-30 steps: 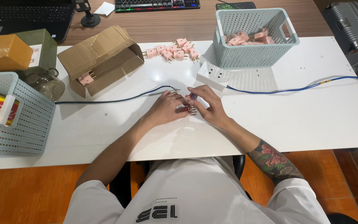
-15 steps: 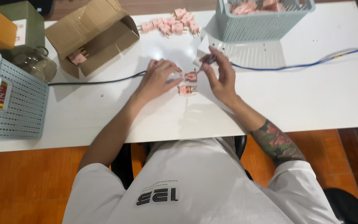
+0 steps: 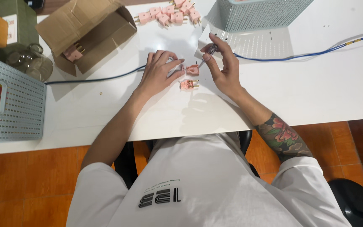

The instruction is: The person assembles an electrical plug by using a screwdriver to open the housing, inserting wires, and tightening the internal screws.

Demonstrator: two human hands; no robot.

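My left hand rests on the white table, its fingertips pinning a small pink plug with brass prongs. My right hand holds a thin screwdriver whose tip points down at that plug. A second pink plug lies loose just below, between my two hands.
A heap of several pink plugs lies at the far edge. An open cardboard box with plugs inside is at far left. A grey mesh basket stands far right, another basket at the left edge. A blue cable crosses the table.
The camera has tilted down and nearer, so the table slid up in view. My hands stay together on the pink plug; the right hand now shows the screwdriver raised over it.
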